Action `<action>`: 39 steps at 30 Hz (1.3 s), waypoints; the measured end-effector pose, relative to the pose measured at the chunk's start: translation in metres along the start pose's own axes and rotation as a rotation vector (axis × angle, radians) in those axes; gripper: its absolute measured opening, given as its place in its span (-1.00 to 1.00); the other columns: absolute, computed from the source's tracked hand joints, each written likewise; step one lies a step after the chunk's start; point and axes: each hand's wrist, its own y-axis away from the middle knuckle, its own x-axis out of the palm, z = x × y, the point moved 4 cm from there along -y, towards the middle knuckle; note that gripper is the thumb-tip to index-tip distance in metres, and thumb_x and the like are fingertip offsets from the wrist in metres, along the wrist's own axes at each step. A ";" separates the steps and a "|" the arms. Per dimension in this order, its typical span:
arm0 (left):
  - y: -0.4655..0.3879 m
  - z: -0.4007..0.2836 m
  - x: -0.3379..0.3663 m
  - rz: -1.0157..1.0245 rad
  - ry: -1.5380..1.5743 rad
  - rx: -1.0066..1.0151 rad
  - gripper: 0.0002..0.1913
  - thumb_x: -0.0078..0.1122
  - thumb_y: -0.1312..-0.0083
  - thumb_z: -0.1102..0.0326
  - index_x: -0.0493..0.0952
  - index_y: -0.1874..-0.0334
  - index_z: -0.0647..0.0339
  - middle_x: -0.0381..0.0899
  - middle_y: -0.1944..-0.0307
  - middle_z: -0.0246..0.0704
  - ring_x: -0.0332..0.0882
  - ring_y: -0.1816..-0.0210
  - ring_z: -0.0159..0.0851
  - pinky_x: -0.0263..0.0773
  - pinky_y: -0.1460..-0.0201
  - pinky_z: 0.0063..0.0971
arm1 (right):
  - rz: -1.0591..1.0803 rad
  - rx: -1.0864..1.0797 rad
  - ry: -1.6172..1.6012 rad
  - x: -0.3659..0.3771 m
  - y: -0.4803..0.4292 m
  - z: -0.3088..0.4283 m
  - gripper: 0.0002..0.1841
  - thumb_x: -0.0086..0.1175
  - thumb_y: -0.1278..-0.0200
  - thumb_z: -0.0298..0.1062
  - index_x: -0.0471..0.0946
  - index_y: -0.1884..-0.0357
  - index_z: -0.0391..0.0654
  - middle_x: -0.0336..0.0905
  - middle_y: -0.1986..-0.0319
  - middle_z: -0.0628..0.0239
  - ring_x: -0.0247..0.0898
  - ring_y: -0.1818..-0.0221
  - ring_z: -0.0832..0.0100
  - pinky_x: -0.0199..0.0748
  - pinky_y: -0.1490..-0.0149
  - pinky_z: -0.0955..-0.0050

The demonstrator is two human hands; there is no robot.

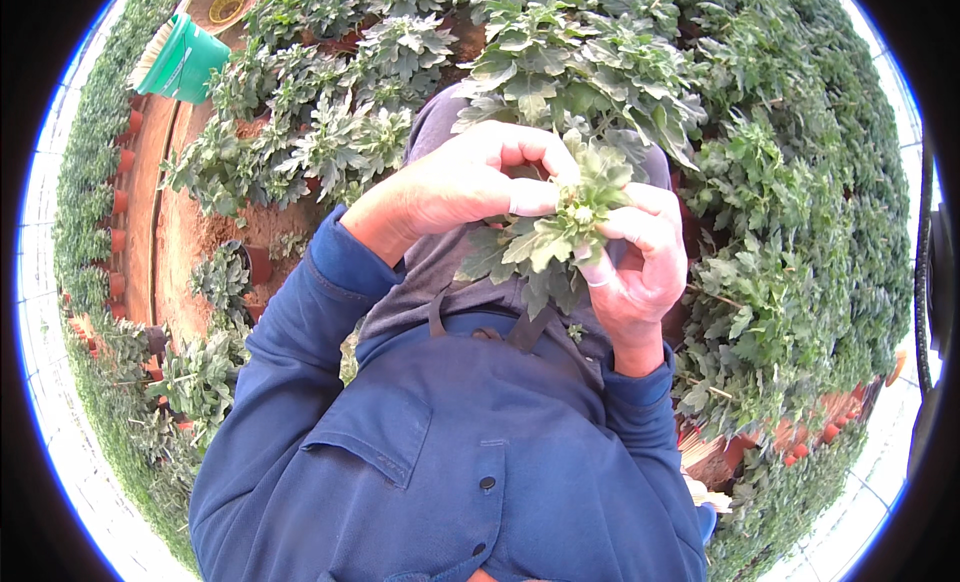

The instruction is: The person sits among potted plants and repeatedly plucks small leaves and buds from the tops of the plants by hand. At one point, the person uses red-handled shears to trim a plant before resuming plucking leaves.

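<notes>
My left hand reaches in from the left and pinches the top of a leafy chrysanthemum plant. Opposite it, my right hand has its thumb and fingers closed on the same shoot, just beside a pale green bud. White tape or bands wrap some fingertips and both thumbs' area. The shoot stands between my knees, above my lap. Its lower stem is hidden by leaves.
Dense potted chrysanthemums crowd the right side and the front. At the upper left stand a green bucket of thin sticks and a round basket. Terracotta-coloured pots line a soil path. More pale sticks lie at the lower right.
</notes>
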 end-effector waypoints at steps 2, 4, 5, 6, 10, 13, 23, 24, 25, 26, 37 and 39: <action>0.000 0.003 -0.002 -0.035 0.048 -0.048 -0.89 0.28 -0.35 0.39 0.63 0.13 0.22 0.63 0.20 -0.58 0.49 0.13 -0.61 0.43 -0.02 -0.64 | 0.009 -0.017 0.008 0.000 -0.001 0.002 -0.63 0.45 -0.03 -0.52 0.60 0.09 -0.15 0.58 0.11 0.14 0.55 0.07 0.21 0.55 0.01 0.33; 0.001 0.003 -0.004 -0.054 0.086 -0.069 -0.87 0.33 -0.34 0.37 0.63 0.13 0.22 0.63 0.19 -0.57 0.50 0.12 -0.60 0.43 -0.03 -0.63 | 0.003 -0.007 0.016 0.001 -0.001 0.002 -0.65 0.46 -0.07 -0.47 0.59 0.09 -0.17 0.56 0.09 0.14 0.53 0.07 0.24 0.54 0.00 0.35; 0.002 0.003 -0.005 -0.060 0.100 -0.077 -0.85 0.36 -0.33 0.36 0.64 0.13 0.22 0.64 0.18 -0.57 0.51 0.11 -0.60 0.43 -0.04 -0.63 | -0.008 0.030 -0.060 0.001 0.000 0.001 -0.66 0.45 -0.10 -0.41 0.59 0.09 -0.19 0.54 0.08 0.13 0.52 0.06 0.25 0.52 -0.01 0.36; 0.002 0.004 -0.005 -0.066 0.113 -0.085 -0.83 0.40 -0.31 0.34 0.64 0.13 0.21 0.64 0.17 -0.57 0.51 0.11 -0.60 0.43 -0.04 -0.63 | -0.029 0.074 -0.146 0.001 0.001 -0.001 -0.65 0.44 -0.14 -0.35 0.58 0.09 -0.21 0.52 0.08 0.13 0.50 0.06 0.26 0.51 -0.02 0.37; -0.001 0.001 -0.004 -0.064 -0.052 -0.035 -0.75 0.54 -0.21 0.33 0.64 0.14 0.19 0.64 0.17 -0.56 0.52 0.10 -0.59 0.44 -0.04 -0.64 | -0.051 0.225 -0.377 0.002 0.005 -0.009 -0.59 0.31 -0.32 -0.09 0.57 0.07 -0.26 0.47 0.05 0.14 0.43 0.01 0.32 0.40 -0.13 0.40; -0.002 0.003 0.000 -0.055 0.026 -0.072 -0.75 0.53 -0.22 0.33 0.63 0.14 0.20 0.64 0.18 -0.56 0.53 0.10 -0.59 0.45 -0.03 -0.64 | -0.078 0.258 -0.462 0.003 0.006 -0.012 -0.67 0.32 -0.34 -0.18 0.57 0.09 -0.25 0.47 0.07 0.21 0.43 0.01 0.38 0.39 -0.16 0.41; 0.001 0.000 0.000 -0.035 0.036 -0.049 -0.76 0.32 -0.32 0.36 0.60 0.00 0.23 0.63 0.12 -0.53 0.51 0.07 -0.56 0.44 -0.07 -0.59 | -0.011 0.359 -0.520 0.004 0.002 -0.015 -0.77 0.22 -0.23 -0.72 0.55 0.11 -0.25 0.48 0.08 0.30 0.47 0.04 0.48 0.45 -0.09 0.51; 0.002 0.000 0.000 -0.035 0.041 -0.066 -0.65 0.33 -0.31 0.34 0.58 -0.11 0.27 0.65 0.05 -0.48 0.54 0.01 -0.52 0.44 -0.13 -0.55 | -0.014 0.380 -0.520 0.004 0.002 -0.015 -0.77 0.20 -0.24 -0.74 0.55 0.11 -0.25 0.48 0.08 0.30 0.47 0.04 0.49 0.46 -0.09 0.51; 0.003 0.000 -0.001 -0.036 0.045 -0.082 -0.55 0.33 -0.30 0.31 0.56 -0.22 0.30 0.67 -0.02 -0.42 0.56 -0.04 -0.48 0.45 -0.19 -0.51 | -0.015 0.368 -0.515 0.005 0.002 -0.014 -0.77 0.18 -0.24 -0.74 0.55 0.11 -0.26 0.48 0.08 0.30 0.47 0.04 0.49 0.46 -0.08 0.52; 0.004 0.000 -0.001 -0.082 0.075 -0.076 -0.80 0.37 -0.31 0.37 0.60 0.07 0.19 0.59 0.16 -0.56 0.49 0.09 -0.59 0.44 -0.05 -0.62 | -0.018 0.355 -0.511 0.005 0.001 -0.014 -0.77 0.17 -0.25 -0.75 0.55 0.10 -0.26 0.48 0.08 0.30 0.47 0.04 0.50 0.46 -0.08 0.53; 0.014 -0.010 0.002 -0.117 0.008 -0.059 -0.52 0.50 -0.23 0.35 0.57 -0.18 0.25 0.62 0.02 -0.44 0.55 0.00 -0.50 0.51 -0.13 -0.53 | -0.024 0.367 -0.445 0.013 -0.003 -0.011 -0.81 0.24 -0.26 -0.65 0.59 0.11 -0.24 0.51 0.12 0.34 0.47 0.17 0.60 0.43 0.11 0.64; 0.016 -0.012 0.003 -0.119 0.022 -0.086 -0.41 0.47 -0.20 0.40 0.49 -0.31 0.26 0.61 -0.11 -0.38 0.55 -0.14 -0.40 0.44 -0.30 -0.42 | -0.045 0.380 -0.417 0.016 -0.003 -0.011 -0.80 0.27 -0.23 -0.65 0.61 0.14 -0.20 0.53 0.17 0.38 0.46 0.22 0.62 0.41 0.18 0.63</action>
